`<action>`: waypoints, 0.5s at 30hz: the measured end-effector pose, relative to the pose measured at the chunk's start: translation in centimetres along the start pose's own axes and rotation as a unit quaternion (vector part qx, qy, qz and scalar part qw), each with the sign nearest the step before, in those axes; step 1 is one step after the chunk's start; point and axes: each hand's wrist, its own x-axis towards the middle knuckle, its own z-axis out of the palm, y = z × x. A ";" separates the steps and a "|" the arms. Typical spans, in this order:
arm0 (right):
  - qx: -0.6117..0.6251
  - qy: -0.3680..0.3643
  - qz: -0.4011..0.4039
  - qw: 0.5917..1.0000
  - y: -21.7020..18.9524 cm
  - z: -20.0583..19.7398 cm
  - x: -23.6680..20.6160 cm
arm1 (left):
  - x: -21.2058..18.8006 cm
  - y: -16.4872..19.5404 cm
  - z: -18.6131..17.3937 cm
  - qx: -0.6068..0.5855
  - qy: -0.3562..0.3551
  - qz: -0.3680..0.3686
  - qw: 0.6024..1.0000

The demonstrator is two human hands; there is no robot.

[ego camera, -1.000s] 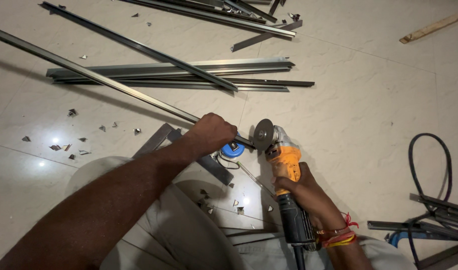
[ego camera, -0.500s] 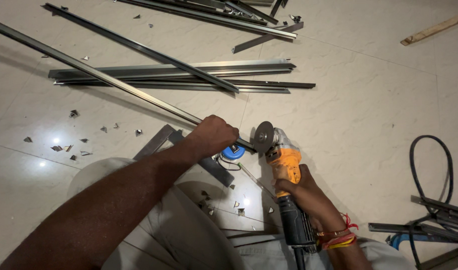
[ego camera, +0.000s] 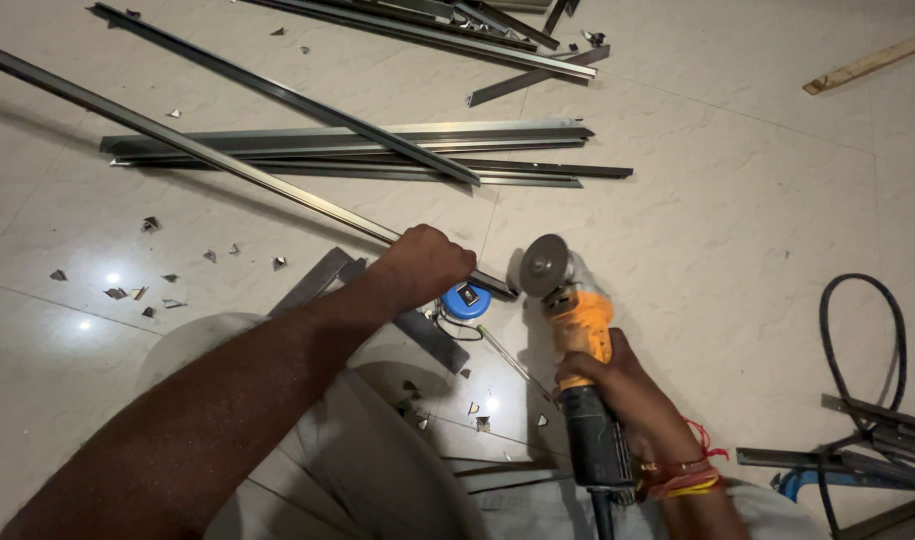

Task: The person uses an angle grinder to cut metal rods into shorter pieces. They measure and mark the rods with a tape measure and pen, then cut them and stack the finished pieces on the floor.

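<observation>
Left hand (ego camera: 424, 263): fingers closed around the long metal strip (ego camera: 207, 155), near its cut end.
Strip axis: laid on the floor, running up-left from the left hand.
Right hand (ego camera: 617, 385): fingers wrapped around the angle grinder (ego camera: 577, 330); its disc (ego camera: 543, 265) is held just right of the strip's end.

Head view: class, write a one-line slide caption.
Left hand grips a long metal strip while right hand holds an angle grinder beside it.

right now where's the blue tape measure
In the head view, the blue tape measure lies on the floor just below the left hand, left of the angle grinder.
</observation>
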 end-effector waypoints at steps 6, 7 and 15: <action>0.121 -0.019 -0.010 0.992 0.3 -1.4 -0.1 | 0.1 -1.1 -1.9 -0.035 -0.107 -0.058 0.992; 0.151 -0.029 -0.004 0.988 0.5 -1.7 0.0 | 0.0 -1.3 -2.1 -0.044 -0.119 -0.070 0.989; 0.307 -0.098 -0.026 0.946 1.5 -3.4 1.0 | 0.3 -2.3 -1.2 -0.071 -0.174 -0.094 0.978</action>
